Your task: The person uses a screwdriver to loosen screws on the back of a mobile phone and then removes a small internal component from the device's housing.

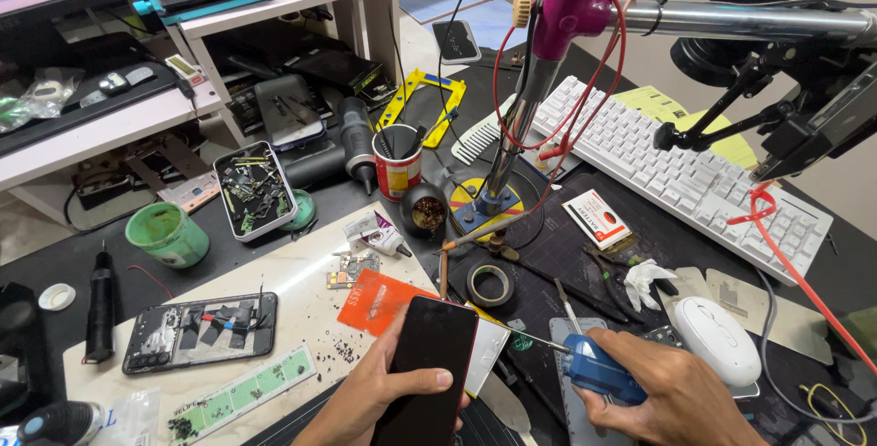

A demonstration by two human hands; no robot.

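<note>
My left hand point(370, 391) grips a black smartphone point(427, 364) with a dark screen, thumb across its lower face, near the front edge of the bench. My right hand point(671, 391) is closed around a blue-handled tool point(598, 368) whose thin metal tip points left toward the phone's right edge. An orange card point(375, 302) lies just beyond the phone. An opened phone point(199, 331) with its inner parts exposed rests on the pale mat point(274, 281) to the left.
A tape roll point(490, 284), tweezers, a white mouse point(722, 338), a white keyboard point(681, 172), a red cup of tools point(398, 164), a green cup point(169, 234) and a parts tray point(255, 190) crowd the bench. A metal stand with red cable point(539, 90) rises overhead.
</note>
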